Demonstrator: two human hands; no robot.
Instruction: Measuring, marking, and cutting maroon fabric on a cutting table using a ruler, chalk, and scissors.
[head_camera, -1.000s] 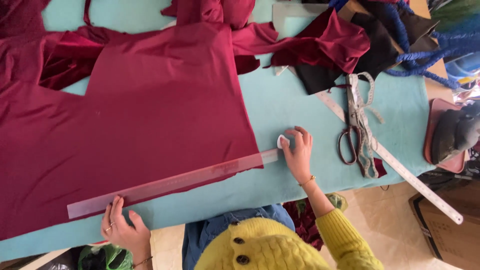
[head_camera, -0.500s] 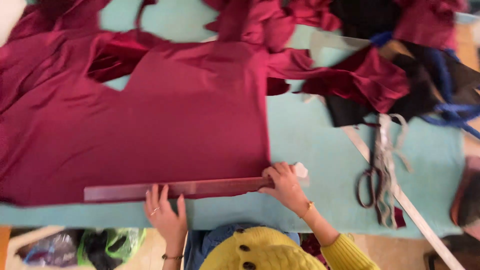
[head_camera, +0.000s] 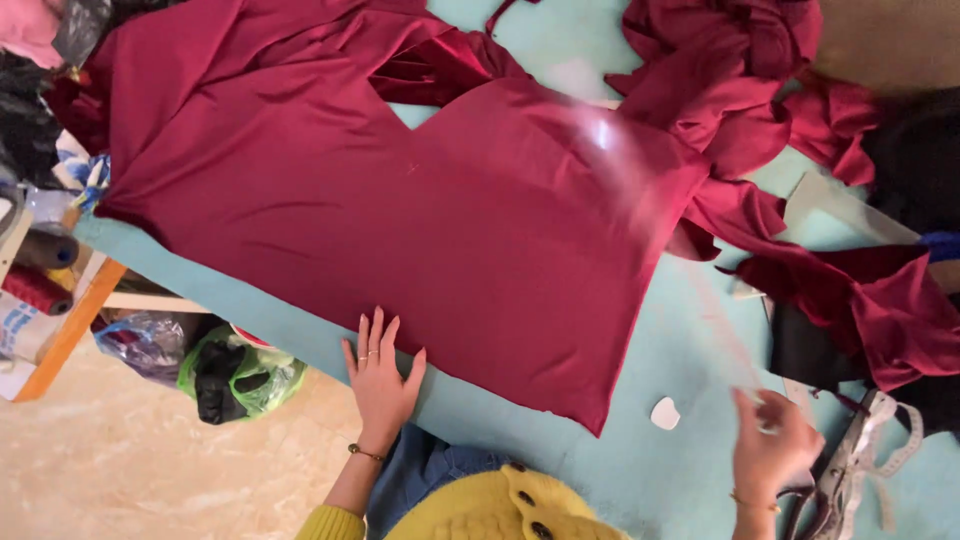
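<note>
The left hand lies flat and open, fingers spread, palm down on the near edge of the cloth, gripping nothing, just pinning the hem where it meets the table. The cloth runs away from that hand in every direction but back: a broad maroon sheet, its long axis going from the far left corner down to a point at the lower right, just short of a small white chalk. The right hand is well off the cloth, to the right of that point, blurred in motion; it seems to pinch a clear ruler whose smeared, glinting streak crosses the cloth's right side, though I cannot tell how firmly it grips. So the left hand is the one touching the cloth, the right nearer the chalk. Right of the cloth, scissors lie by the right hand, and beyond them a heap of maroon and black scraps. The table is a pale teal surface. Left of the cloth, thread spools sit on a wooden shelf, with a green bag on the pale floor below.
</note>
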